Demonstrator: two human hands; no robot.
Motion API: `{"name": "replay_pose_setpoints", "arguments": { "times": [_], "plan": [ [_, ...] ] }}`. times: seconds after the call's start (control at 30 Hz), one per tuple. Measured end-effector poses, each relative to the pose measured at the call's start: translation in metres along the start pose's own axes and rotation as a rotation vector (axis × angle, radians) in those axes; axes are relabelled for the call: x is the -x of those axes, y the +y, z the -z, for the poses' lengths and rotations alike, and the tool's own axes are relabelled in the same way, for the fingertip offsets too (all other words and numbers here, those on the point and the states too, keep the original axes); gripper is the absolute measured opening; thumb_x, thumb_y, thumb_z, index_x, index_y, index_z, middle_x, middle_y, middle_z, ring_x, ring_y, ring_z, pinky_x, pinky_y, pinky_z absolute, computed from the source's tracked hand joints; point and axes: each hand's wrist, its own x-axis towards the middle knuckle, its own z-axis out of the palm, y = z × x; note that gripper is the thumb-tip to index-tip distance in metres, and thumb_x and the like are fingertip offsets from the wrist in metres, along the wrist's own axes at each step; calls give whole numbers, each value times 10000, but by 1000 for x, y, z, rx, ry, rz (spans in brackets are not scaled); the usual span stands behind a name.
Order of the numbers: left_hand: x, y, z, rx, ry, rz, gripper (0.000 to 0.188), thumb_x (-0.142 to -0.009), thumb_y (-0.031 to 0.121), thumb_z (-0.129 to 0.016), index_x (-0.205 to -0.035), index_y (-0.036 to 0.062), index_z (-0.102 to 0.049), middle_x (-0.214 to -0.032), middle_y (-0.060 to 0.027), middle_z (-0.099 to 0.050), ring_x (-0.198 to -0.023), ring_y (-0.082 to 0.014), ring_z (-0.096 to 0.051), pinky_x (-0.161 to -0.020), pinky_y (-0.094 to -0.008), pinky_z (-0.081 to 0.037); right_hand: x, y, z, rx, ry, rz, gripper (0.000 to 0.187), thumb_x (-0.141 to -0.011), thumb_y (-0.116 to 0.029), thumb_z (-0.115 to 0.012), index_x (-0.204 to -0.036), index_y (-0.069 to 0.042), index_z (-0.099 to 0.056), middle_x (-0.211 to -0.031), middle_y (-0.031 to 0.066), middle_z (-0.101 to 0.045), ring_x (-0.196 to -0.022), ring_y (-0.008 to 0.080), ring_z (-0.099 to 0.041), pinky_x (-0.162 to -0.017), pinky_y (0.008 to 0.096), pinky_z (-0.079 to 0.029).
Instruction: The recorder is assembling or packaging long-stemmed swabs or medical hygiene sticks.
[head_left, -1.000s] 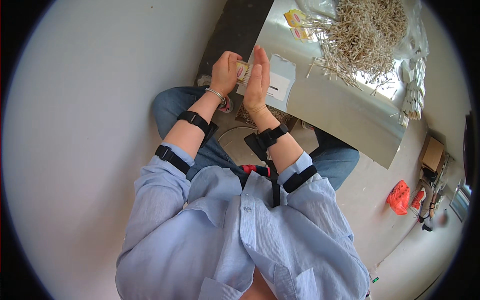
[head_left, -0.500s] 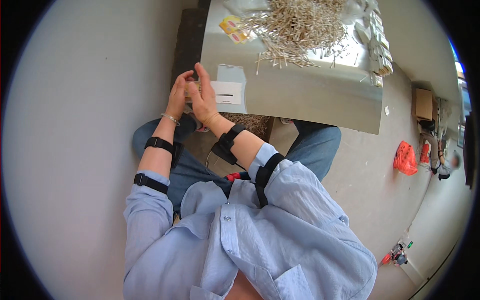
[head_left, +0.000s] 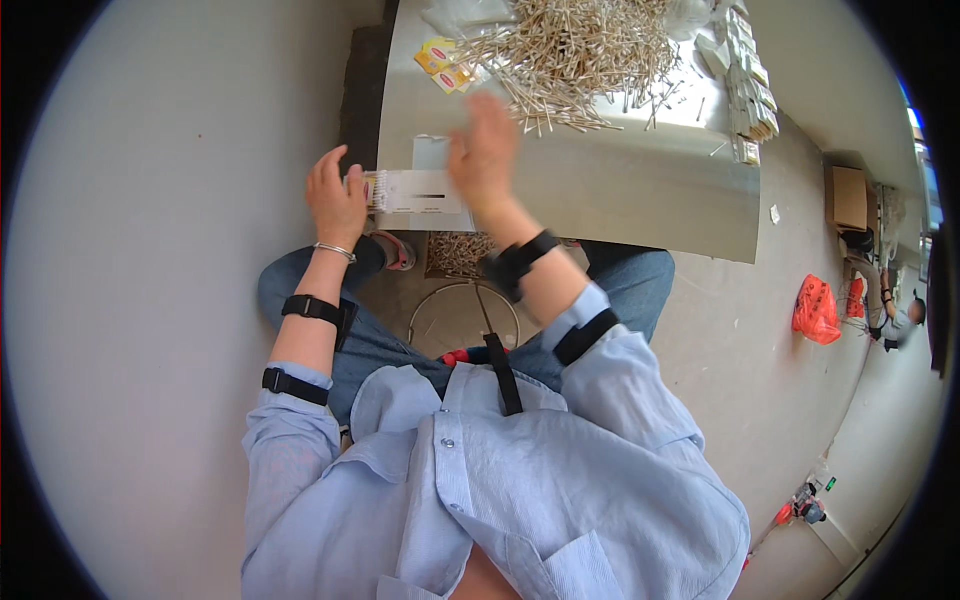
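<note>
My left hand (head_left: 337, 200) is at the table's left edge, around a small clear pack of cotton swabs (head_left: 376, 190). Its thumb lies along the pack, and my palm and fingers hide part of it. The pack meets the left end of a flat white box (head_left: 415, 192) with a dark slot. That box rests on a pale blue sheet (head_left: 430, 153). My right hand (head_left: 485, 150), smeared by motion, is raised over the box's right end. Its fingers stretch toward the swab pile, thumb apart, and nothing shows in it.
A large heap of loose cotton swabs (head_left: 590, 55) covers the far part of the metal table (head_left: 600, 190). Yellow printed cards (head_left: 442, 65) lie left of it. Stacked packs (head_left: 748, 80) line the right edge. Below the table stands a box of swabs (head_left: 455, 255). An orange bag (head_left: 817, 310) sits on the floor.
My right hand has left the pack and moved right and away from my left hand. My left hand has shifted slightly left and down, and the pack's swab ends now show.
</note>
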Motion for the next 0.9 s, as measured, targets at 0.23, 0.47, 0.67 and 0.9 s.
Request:
{"name": "replay_pose_setpoints", "arguments": {
  "times": [0.23, 0.47, 0.67, 0.9],
  "plan": [
    [21, 79, -30, 52, -154, -473, 437, -788, 72, -623, -1218, 63, -547, -1211, -118, -559, -1179, -299, -489, -1006, -421, -381, -14, 63, 55, 462, -111, -37, 411, -789, -176, -660, -1176, -75, -564, -1199, 108, -513, -1153, 328, -424, -1013, 462, -290],
    [36, 96, -46, 204, -307, -395, 506, -773, 65, -653, -1261, 59, -518, -1264, -111, -523, -1217, -286, -455, -1031, -407, -362, 32, 38, 52, 229, -124, 54, 293, -804, -90, -624, -1094, -125, -615, -1082, 48, -561, -1079, 281, -465, -1015, 463, -295],
    [26, 93, -39, 221, -179, -383, 555, -739, 78, -712, -1256, 65, -512, -1270, -118, -521, -1215, -306, -460, -1042, -414, -362, 49, 25, 56, 42, -229, 166, 311, -779, -22, -603, -1063, -147, -624, -1097, -13, -623, -1110, 247, -523, -1077, 476, -266],
    [15, 84, -36, 198, -319, -492, 495, -717, 137, -757, -1176, 78, -582, -1226, -100, -548, -1162, -312, -499, -1003, -401, -395, 37, 47, 59, 204, -161, 165, 236, -762, -34, -631, -963, -147, -679, -1150, -3, -624, -1148, 271, -507, -1061, 490, -289]
  ]
}}
